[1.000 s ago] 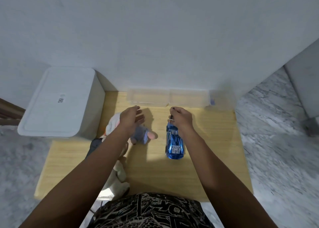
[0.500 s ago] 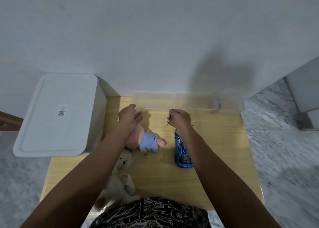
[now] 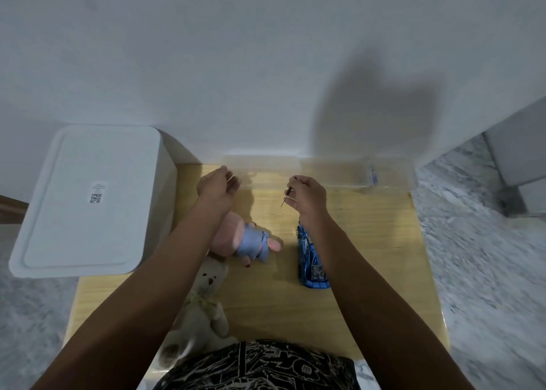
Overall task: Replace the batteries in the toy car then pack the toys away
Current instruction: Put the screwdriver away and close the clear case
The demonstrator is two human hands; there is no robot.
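The right hand (image 3: 307,196) pinches a small screwdriver (image 3: 286,197); the left hand (image 3: 217,187), fingers curled, reaches the clear box (image 3: 390,172). Battery work seems finished; stowing the tool likely follows.

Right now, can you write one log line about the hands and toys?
right hand: holds small screwdriver | left hand: near clear box, grip unclear | blue toy car: on table

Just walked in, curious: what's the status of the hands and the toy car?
Right hand pinches small screwdriver. Left hand raised, holds nothing visible. Blue car on table, untouched. Nothing blocking.
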